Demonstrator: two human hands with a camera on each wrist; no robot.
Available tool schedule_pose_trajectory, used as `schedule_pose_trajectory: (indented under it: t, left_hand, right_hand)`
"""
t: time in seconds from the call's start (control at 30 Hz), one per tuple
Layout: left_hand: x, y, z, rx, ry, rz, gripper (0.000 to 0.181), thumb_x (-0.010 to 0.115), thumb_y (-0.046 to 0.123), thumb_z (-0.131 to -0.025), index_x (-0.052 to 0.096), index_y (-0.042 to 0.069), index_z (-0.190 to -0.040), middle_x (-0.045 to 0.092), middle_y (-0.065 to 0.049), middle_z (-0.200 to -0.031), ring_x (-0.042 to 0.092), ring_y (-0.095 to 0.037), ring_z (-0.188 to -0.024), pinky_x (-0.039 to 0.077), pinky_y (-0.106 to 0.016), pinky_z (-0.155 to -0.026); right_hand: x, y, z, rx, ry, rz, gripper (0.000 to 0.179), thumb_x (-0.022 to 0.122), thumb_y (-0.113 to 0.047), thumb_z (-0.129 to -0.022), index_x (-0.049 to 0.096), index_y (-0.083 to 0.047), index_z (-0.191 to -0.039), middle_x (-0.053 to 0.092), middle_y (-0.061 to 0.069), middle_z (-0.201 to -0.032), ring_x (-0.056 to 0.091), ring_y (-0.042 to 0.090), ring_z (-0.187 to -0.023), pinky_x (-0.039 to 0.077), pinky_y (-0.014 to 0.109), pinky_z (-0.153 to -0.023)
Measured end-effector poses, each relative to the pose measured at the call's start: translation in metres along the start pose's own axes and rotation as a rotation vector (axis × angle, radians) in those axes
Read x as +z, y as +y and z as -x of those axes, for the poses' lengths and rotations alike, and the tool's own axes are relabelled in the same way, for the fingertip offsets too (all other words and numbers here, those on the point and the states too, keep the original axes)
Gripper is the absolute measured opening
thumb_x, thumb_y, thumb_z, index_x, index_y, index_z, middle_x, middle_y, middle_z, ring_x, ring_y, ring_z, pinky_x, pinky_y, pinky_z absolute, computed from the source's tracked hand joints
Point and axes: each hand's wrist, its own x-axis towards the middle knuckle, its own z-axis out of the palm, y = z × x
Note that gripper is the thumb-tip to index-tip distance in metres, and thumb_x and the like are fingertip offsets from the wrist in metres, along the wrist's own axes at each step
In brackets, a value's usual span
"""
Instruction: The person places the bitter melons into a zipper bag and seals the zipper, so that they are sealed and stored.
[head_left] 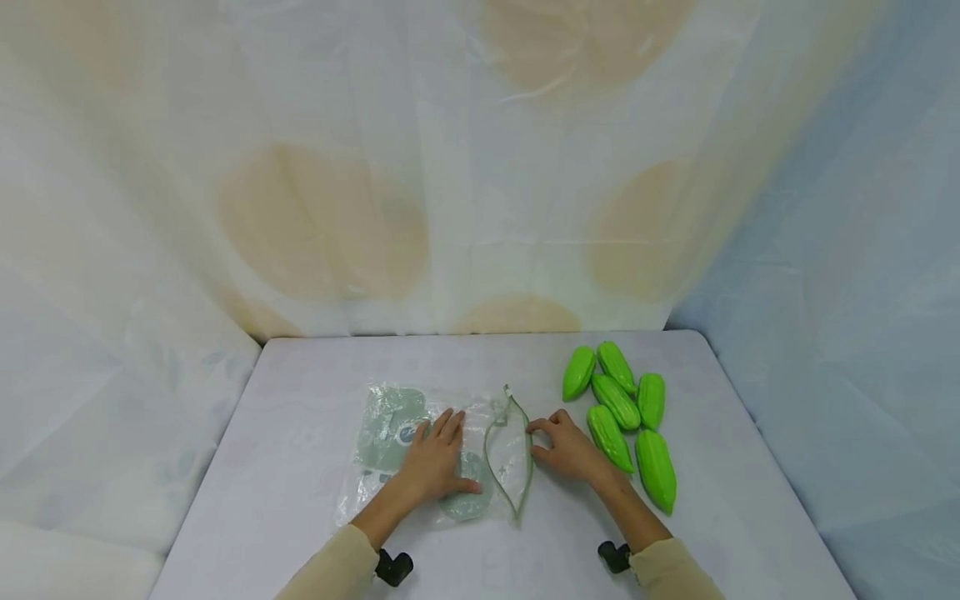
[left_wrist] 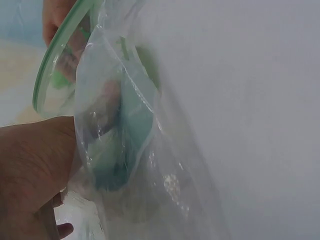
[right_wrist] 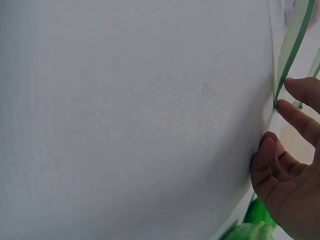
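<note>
A clear zip bag (head_left: 390, 425) with pale green printed patches lies flat on the table, its green-edged mouth (head_left: 531, 467) spread apart on the right side. My left hand (head_left: 435, 462) rests on the bag with its fingers extended over the print. At the right edge of the mouth, my right hand (head_left: 564, 447) pinches the rim between thumb and index finger; in the right wrist view the green strip (right_wrist: 296, 45) runs up from those fingertips. Crinkled plastic (left_wrist: 190, 190) fills the middle of the left wrist view.
Several bright green, ridged gourd-like vegetables (head_left: 617, 402) lie to the right, beyond my right hand. The white table (head_left: 300, 417) is bordered by a patterned curtain (head_left: 480, 167) at the back and by hanging sheets on both sides.
</note>
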Motion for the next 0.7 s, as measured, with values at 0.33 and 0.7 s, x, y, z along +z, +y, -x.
schedule_pose_trajectory:
  t: [0.33,0.7]
  left_hand:
    - [-0.004,-0.006,-0.002,0.022,-0.013,-0.001,0.112,0.066,0.082,-0.069,0.043,0.01,-0.151,0.043,-0.011,-0.154,0.046,-0.031,-0.134,0.042,-0.056,-0.099]
    - [-0.02,0.005,-0.01,0.048,-0.082,0.018,0.087,0.048,0.077,-0.088,0.018,0.04,-0.16,0.049,-0.019,-0.146,0.054,-0.039,-0.128,0.044,-0.066,-0.091]
  right_hand:
    - [0.0,-0.002,0.002,0.015,0.007,0.004,0.034,0.073,-0.023,-0.092,0.067,-0.018,-0.126,0.05,0.012,-0.113,0.054,0.017,-0.081,0.051,0.039,-0.075]
    - [0.001,-0.001,0.001,-0.015,0.019,0.014,0.035,0.074,-0.023,-0.091,0.068,-0.016,-0.125,0.051,0.013,-0.113,0.056,0.018,-0.085,0.052,0.042,-0.079]
